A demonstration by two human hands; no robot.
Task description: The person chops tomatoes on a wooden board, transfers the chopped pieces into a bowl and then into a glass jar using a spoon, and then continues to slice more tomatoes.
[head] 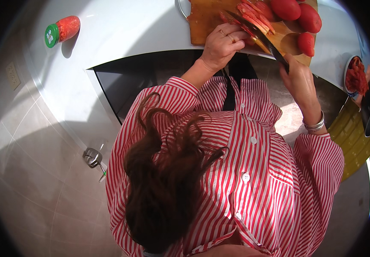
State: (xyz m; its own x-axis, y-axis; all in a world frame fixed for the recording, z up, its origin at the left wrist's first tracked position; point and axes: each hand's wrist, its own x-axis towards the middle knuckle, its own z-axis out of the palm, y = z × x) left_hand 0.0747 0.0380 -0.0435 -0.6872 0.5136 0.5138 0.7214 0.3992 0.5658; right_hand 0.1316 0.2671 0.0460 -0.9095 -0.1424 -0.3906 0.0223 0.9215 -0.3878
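Note:
At the top of the view, a wooden cutting board [201, 24] lies on a white counter. My right hand [298, 78] grips a dark-bladed kitchen knife [270, 45], its blade slanting up and left across cut tomato pieces. Against the near side of the blade, my left hand [225, 45] rests with bent fingers on a piece of tomato [251, 40], mostly hidden by the fingers and blade. Sliced tomato wedges [255, 17] lie beyond the knife. Several whole tomatoes [286, 9] sit at the board's right, with a cut tomato piece [306, 44] near its right edge.
A glass jar of red contents with a green lid [62, 30] lies on its side on the counter [124, 29] at left. At far right are a bowl of red food [356, 77] and dark cookware [369, 109]. The counter's near edge runs just below the board.

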